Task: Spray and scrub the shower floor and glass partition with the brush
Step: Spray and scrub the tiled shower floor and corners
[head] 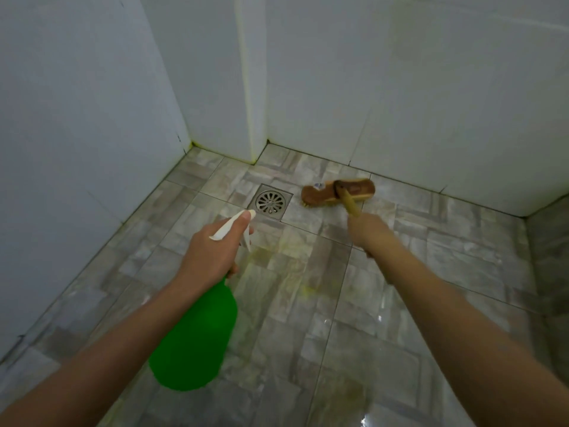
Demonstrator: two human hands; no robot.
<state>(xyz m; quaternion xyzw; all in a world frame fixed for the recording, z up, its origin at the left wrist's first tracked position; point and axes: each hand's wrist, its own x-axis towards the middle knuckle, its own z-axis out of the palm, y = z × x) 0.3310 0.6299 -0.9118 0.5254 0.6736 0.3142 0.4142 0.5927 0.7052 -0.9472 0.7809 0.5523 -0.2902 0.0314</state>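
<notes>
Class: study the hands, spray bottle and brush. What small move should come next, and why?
Probably draw the brush head back over the yellowish patch on the floor tiles: the right hand grips its handle, the head rests beside the drain, and the left hand holds the green spray bottle.

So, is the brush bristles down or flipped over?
Bristles down: the brush shows its wooden back upward, bristles against the floor.

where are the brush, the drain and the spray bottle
brush [360, 190] head view, wooden back of its head
drain [270, 202] head view, centre of the metal grate
spray bottle [197, 337] head view, green body below the left hand
</notes>
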